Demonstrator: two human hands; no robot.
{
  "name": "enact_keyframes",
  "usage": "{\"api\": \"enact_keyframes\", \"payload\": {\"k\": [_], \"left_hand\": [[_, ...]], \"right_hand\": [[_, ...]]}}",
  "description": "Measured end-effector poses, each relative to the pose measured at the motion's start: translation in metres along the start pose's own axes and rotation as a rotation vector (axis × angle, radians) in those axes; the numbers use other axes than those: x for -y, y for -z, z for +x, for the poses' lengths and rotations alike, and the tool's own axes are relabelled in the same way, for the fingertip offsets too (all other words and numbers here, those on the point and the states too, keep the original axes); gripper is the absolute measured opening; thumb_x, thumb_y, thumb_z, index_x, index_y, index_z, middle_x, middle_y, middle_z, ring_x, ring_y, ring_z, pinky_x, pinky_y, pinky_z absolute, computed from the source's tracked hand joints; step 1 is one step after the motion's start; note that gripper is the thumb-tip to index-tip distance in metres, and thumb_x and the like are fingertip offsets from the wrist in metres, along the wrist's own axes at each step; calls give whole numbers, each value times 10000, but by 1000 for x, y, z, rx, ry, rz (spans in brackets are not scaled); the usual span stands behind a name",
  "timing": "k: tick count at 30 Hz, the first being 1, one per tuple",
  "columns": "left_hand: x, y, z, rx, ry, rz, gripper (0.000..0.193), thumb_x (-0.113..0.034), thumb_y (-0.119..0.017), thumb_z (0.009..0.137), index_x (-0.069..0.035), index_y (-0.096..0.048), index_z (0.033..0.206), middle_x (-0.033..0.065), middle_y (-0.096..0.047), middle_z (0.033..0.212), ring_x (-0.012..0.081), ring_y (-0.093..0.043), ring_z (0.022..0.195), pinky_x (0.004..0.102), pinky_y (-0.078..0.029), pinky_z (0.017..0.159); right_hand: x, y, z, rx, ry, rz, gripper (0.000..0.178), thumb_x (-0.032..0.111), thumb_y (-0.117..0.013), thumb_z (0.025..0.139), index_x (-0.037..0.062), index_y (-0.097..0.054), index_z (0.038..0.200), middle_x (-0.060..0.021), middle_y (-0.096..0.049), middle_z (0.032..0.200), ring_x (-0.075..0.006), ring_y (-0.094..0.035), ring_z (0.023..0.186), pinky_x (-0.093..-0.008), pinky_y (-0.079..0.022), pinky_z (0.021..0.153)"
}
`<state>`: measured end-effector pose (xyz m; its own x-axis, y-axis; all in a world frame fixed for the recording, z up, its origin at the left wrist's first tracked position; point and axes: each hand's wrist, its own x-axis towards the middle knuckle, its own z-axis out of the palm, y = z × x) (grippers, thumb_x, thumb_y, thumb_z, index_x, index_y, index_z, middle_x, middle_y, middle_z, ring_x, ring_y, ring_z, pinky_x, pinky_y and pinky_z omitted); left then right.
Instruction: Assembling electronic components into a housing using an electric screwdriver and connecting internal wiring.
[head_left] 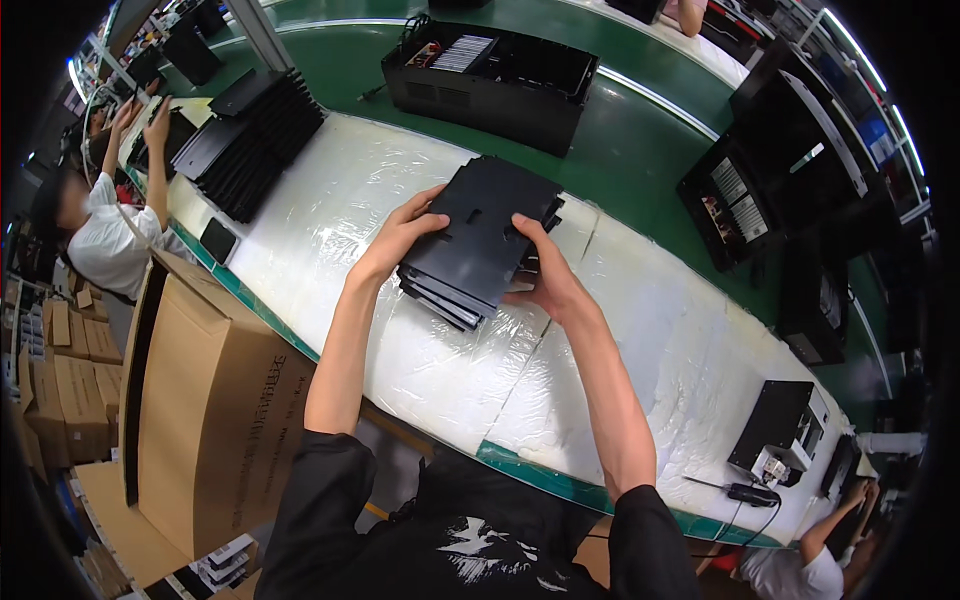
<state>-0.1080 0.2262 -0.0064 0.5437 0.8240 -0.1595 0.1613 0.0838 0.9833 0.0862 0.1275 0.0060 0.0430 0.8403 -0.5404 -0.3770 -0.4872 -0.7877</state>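
Note:
A stack of flat black panels (485, 225) is between my two hands over the plastic-covered workbench (300, 250). My left hand (408, 232) grips the stack's left edge, its thumb lying on the top panel. On the right edge my right hand (545, 270) is closed round the stack, thumb on top and fingers down its side. The lower panels stick out unevenly at the near end. Whether the stack rests on the bench or is slightly lifted, I cannot tell.
A taller pile of black panels (250, 140) stands at the bench's left, near a small dark slab (218, 240). Open black housings (490, 80) sit beyond on the green line. Rightward lie a black metal unit (780, 430) and a corded driver (752, 494). A cardboard box (220, 410) stands left; co-workers sit at both ends.

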Motion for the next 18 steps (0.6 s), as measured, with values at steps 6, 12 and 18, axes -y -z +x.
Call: {"api": "enact_keyframes", "payload": {"k": [6,12,18], "left_hand": [[3,8,8,30,122,-59,603,-255,-544,820,-34,-412,1366,126,-518,1257,201,-500,1121,258,-346,975],[6,12,5,30,79,-42,600,-248,-546,830,-33,-404,1371,123,-471,1319,197,-449,1184,246,-302,1006],[16,15,7,45,14,50,594,-324,-506,886,-40,-372,1390,124,-467,1330,196,-441,1202,272,-295,1021]], "right_hand": [[18,15,6,-41,-166,-460,1011,770,-445,725,-136,-491,1169,-293,-602,948,-320,-670,691,-338,-571,566],[6,38,-26,-138,149,-418,828,693,-465,800,-94,-582,1028,-188,-622,719,-208,-644,570,-282,-530,521],[-124,144,-81,-606,614,-322,183,177,-595,888,-4,-621,894,-72,-636,728,-115,-610,609,-232,-499,561]]}}
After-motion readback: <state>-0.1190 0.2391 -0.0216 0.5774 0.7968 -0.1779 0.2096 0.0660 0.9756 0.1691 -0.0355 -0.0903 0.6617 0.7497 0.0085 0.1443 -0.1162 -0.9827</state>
